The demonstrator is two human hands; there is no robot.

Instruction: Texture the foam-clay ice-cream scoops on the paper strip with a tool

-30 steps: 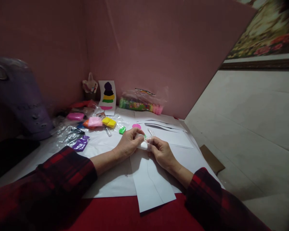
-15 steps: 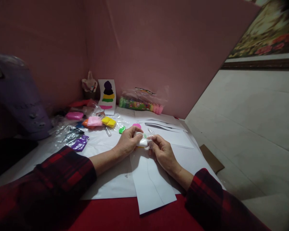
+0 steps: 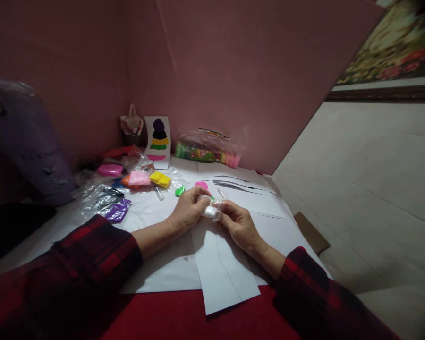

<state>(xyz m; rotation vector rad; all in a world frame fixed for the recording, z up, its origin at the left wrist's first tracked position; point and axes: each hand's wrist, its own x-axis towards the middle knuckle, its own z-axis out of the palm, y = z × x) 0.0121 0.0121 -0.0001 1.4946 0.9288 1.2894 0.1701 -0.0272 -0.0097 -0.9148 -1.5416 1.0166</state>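
Both hands hold a small packet of white modelling clay [image 3: 209, 210] in clear plastic, raised over a white paper strip [image 3: 222, 271]. My left hand [image 3: 188, 208] is closed with thumb and fingers on the packet's left end. On its right side, my right hand [image 3: 238, 224] pinches the crinkled clear wrapper. The strip carries a thin wavy line, and its upper part is hidden behind the hands and packet. Beyond my left hand lie a flat pink piece of clay [image 3: 200, 185] and a green lump of clay [image 3: 180, 191].
Wrapped clay packets lie to the left, including yellow [image 3: 160, 179], light pink [image 3: 139, 178] and purple [image 3: 117, 210]. A purple bottle [image 3: 31, 146] stands at far left. A card with coloured bands [image 3: 159, 141] leans on the wall beside a bag of coloured tubes [image 3: 208, 153]. Paper sheets [image 3: 265, 203] lie right.
The packet has shifted slightly between the fingers, and more of the white clay shows. My right hand has turned a little at the wrapper. Everything else looks the same.
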